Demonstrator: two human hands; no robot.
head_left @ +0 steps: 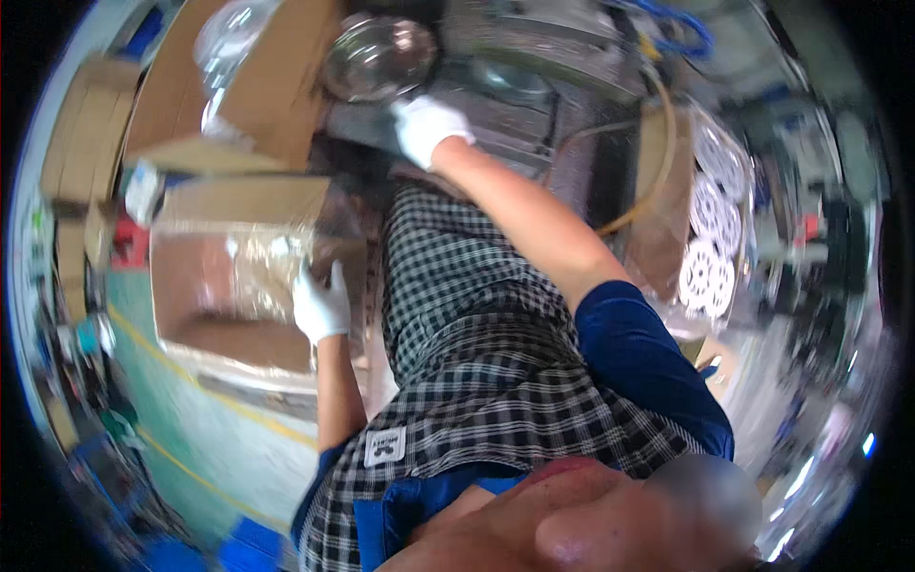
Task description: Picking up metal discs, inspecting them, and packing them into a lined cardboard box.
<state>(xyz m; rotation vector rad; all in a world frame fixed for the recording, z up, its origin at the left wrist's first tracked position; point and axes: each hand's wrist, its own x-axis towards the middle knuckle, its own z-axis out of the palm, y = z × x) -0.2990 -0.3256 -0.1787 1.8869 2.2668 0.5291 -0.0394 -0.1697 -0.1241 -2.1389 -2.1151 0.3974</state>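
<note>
My left hand (322, 303) wears a white glove, its thumb and fingers apart. It is over the right side of an open cardboard box (176, 315) with a crinkled clear plastic liner (272, 276), and nothing shows in its grasp. My right hand (431, 132), also in a white glove, reaches forward to the dark work surface. Its blurred fingertips lie close to the near rim of a shiny round bowl-like piece (381, 59); I cannot tell whether they touch it. Another round, glassy piece (515, 81) lies to the right among the metal machine parts.
A taller cardboard box (286, 91) at the far left has clear round pieces (229, 43) at its top. On the right, a box holds several white discs with holes (707, 276). A yellowish hose (667, 143) curves beside it. Grey machinery (562, 38) stands ahead.
</note>
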